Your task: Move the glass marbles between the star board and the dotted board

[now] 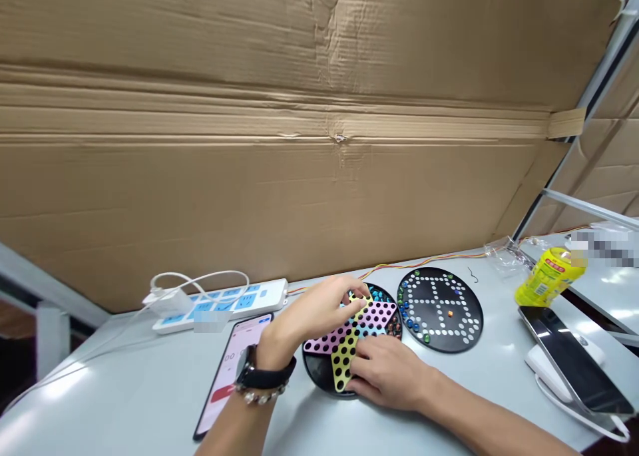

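A round black tray (pixel 319 375) holds a star-shaped peg board (pixel 372 317) with pink, yellow and blue arms full of holes. My left hand (pixel 312 313) curls over the board's far side, fingertips pinched at the yellow point, near coloured marbles (pixel 383 296) in the tray's rim. My right hand (pixel 387 373) lies flat on the board's near right part, fingers spread and pressing it. A second black round board (pixel 440 308) with white dots and a few marbles lies just to the right.
A phone (pixel 230 369) with a lit screen lies left of my wrist, a white power strip (pixel 219 303) behind it. A yellow bottle (pixel 546 277), a tablet (pixel 574 356) and a plastic bag (pixel 504 253) sit at right. A cardboard wall (pixel 299 143) stands behind.
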Demonstrator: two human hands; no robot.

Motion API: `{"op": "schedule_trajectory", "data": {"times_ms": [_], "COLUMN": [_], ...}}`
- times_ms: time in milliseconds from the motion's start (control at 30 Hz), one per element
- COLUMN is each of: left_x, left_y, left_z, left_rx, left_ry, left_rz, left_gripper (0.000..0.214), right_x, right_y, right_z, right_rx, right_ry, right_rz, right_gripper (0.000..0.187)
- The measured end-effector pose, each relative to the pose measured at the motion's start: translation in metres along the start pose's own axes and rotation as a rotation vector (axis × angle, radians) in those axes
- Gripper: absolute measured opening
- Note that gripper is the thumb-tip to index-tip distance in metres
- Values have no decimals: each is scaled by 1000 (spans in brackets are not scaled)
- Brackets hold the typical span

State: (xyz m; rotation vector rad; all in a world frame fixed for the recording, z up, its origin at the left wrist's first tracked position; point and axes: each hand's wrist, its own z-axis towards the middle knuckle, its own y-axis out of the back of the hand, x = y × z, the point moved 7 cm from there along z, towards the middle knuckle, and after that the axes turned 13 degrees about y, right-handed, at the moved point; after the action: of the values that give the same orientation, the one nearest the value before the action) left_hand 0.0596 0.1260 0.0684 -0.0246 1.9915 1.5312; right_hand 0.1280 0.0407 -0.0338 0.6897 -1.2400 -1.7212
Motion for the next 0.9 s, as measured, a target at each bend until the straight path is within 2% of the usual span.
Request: {"op": "schedule_trajectory", "data": {"times_ms": [100,200,300,400,500,633,733,833,900], "left_x": [0,1,2,4,3,2,3,5,6], "left_y": [-1,-2,-2,-2,-3,-4,-5,-7,-8], "left_z": [0,0,0,1,1,1,2,3,4], "left_rx": [-5,-3,-6,-5,7,15,16,22,33], "left_ry": [-20,-47,-47,-27,-25,-44,-43,-33,-32], "left_rz": [13,26,23,21,19,12,18,20,22], "left_gripper": [33,32,33,33,33,33,32,33,33], "right_x": [0,-16,-53,-94,-116,-116,-111,-110,-111], "right_y": [5,23,48,62,58,43,36,34,35], "right_z": [1,-3,-21,-51,-77,-88,-86,-83,-82], "right_rx": [-65,-144,-180,-106,58,206,228,195,157], "right_ry": [19,-43,-221,-450,-597,-645,-620,-581,-571], "right_rz": [31,65,71,111,220,373,395,377,359], "right_gripper": [26,25,24,20,10,9,1,9,7]}}
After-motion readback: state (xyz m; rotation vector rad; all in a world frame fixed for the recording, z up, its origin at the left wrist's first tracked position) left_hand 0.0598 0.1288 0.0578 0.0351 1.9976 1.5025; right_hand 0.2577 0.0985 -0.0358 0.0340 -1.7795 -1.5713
